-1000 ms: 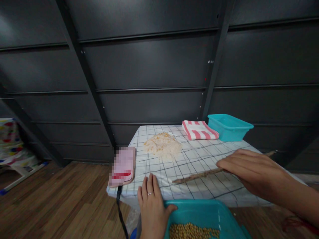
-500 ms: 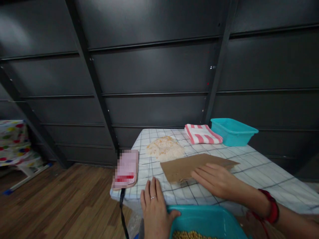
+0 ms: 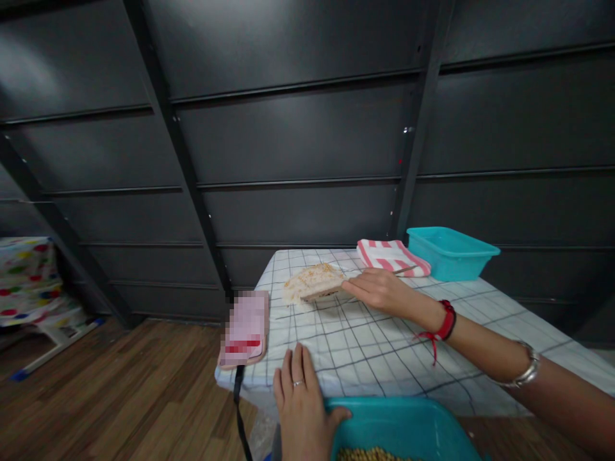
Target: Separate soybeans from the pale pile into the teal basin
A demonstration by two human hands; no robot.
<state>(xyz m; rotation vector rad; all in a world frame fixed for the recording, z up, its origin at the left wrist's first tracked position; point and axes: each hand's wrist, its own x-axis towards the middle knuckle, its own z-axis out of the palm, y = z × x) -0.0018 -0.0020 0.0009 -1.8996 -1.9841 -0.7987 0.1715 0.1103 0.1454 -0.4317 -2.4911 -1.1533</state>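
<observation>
My right hand (image 3: 375, 288) is closed on a piece of cardboard (image 3: 325, 295), seen nearly edge-on. Its left end meets the near side of a pale grain pile (image 3: 314, 278) with yellowish bits on top, which looks like rice mixed with another grain. At the table's front edge, my left hand (image 3: 303, 403) lies with fingers stretched on the checked cloth (image 3: 346, 358). The left thumb rests at the rim of a teal basin (image 3: 398, 404). Round yellowish-green beans (image 3: 372, 453) show in that basin, whose near part is cut off by the frame.
A folded pink-and-white striped towel (image 3: 387, 255) lies at the back of the table beside a second teal basin (image 3: 451, 256). On the left edge is a pink phone (image 3: 245, 326), partly blurred, with a black strap (image 3: 237, 410) hanging down. A dark panelled wall (image 3: 298, 141) stands behind.
My right hand has moved away from me and left with the cardboard, tilting it from lying broad side up to nearly edge-on against the grain pile. My left hand has barely moved.
</observation>
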